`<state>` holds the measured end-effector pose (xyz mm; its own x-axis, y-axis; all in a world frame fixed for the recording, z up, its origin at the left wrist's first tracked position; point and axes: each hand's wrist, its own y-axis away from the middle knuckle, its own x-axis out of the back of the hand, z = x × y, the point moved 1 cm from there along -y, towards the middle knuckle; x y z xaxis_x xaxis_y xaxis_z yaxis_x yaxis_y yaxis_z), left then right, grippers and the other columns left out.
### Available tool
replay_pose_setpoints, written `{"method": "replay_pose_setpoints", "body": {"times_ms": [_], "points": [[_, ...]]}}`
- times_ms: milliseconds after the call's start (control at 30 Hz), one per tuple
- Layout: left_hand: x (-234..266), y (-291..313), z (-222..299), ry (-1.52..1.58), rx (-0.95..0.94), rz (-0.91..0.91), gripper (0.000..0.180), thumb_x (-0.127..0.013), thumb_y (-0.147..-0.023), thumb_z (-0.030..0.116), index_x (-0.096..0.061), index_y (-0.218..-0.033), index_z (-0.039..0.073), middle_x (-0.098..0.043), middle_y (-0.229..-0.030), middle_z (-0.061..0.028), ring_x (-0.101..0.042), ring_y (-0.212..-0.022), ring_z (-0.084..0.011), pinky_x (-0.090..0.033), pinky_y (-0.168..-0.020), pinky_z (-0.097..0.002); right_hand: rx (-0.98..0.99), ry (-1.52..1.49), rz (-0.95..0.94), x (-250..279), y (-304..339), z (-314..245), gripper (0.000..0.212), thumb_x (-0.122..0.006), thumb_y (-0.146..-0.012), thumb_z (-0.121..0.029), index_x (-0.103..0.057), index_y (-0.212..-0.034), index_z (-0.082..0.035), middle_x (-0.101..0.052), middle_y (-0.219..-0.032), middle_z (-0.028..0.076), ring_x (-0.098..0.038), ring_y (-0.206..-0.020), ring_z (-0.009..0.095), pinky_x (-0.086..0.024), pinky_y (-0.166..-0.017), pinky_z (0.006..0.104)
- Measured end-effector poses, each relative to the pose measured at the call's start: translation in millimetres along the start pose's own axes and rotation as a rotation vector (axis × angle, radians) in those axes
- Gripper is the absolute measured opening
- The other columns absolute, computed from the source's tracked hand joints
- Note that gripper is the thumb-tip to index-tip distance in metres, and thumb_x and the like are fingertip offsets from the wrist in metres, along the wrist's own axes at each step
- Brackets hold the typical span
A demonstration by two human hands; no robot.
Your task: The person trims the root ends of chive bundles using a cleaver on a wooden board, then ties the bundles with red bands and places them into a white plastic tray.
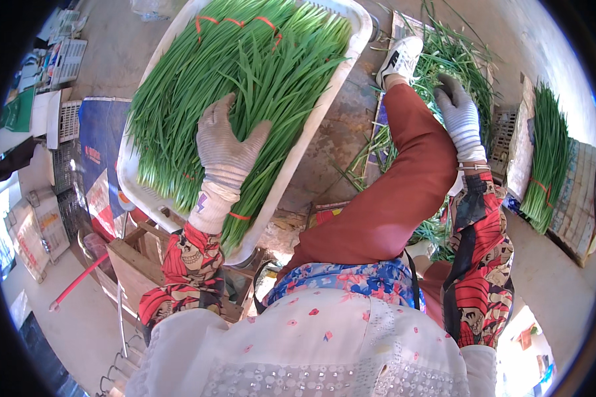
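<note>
My left hand [230,142], in a pale knitted glove with a greyish palm coating, rests on the garlic chives [271,86] with thumb and fingers apart. These long green leaves, several bundles tied with red bands, fill a white plastic crate [311,135] at the upper left. My right hand [458,114], gloved alike, is beside my bent knee, over a heap of loose green leaves [444,56]. Its thumb and fingers are parted, and I see nothing between them. Patterned red and black sleeves cover both my forearms.
Against the right wall, a red-banded chive bundle [545,159] leans beside a pale plank-like slab [571,195]. A wooden stool or frame [136,255] stands below the crate's lower left corner. A pink-red rod [79,281] lies farther left. My white shoe [402,58] touches the leaf heap's edge.
</note>
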<state>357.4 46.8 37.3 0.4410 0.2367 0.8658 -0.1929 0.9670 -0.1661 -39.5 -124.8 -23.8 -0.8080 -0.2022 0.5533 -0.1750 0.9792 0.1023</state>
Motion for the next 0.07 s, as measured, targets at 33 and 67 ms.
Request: {"method": "replay_pose_setpoints", "body": {"times_ms": [33,67], "points": [[-2.2,-3.1,9.1,-0.146,0.108,-0.122,0.085,-0.076,-0.078,0.033,-0.033,-0.142,-0.003,-0.05,-0.129,-0.0246,-0.051,-0.118,-0.0393,-0.039,-0.105,-0.0433,0.075,-0.008,-0.032,-5.3,0.9,-3.0,0.032,-0.06,-0.091,-0.011,-0.059,-0.122,-0.004,-0.069,-0.108,0.014,-0.066,-0.093,0.022,-0.05,-0.087,0.032],[-1.3,-7.9,28.7,-0.291,0.219,-0.245,0.089,-0.074,-0.08,0.038,-0.028,-0.145,-0.002,-0.047,-0.137,-0.025,-0.047,-0.125,-0.0415,-0.036,-0.109,-0.0445,0.084,0.079,-0.091,-7.6,4.8,-19.3,0.033,-0.059,-0.092,-0.012,-0.058,-0.124,-0.006,-0.067,-0.115,0.017,-0.067,-0.099,0.026,-0.05,-0.088,0.0314]]}}
